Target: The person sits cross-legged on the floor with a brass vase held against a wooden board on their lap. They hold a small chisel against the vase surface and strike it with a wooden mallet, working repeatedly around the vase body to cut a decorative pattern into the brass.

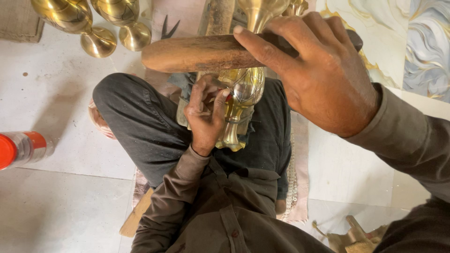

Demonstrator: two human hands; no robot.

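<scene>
My right hand [318, 75] is raised close to the camera, shut on a thick wooden mallet [201, 52] that lies crosswise above my lap. Below it, my left hand [206, 115] pinches a small tool against the body of a brass vase [243, 93]. The vase lies tilted on my lap with its flared foot [232, 140] toward me and dark engraved lines on its side. I sit cross-legged in dark trousers [140, 122]. The tool's tip is hidden by my fingers.
Two more brass vases [79, 23] [124, 21] stand on the white tiled floor [51, 93] at the upper left. A red-capped bottle [21, 147] lies at the left edge. Wooden pieces [354, 234] lie at the lower right, and a marbled panel [412, 42] stands at the upper right.
</scene>
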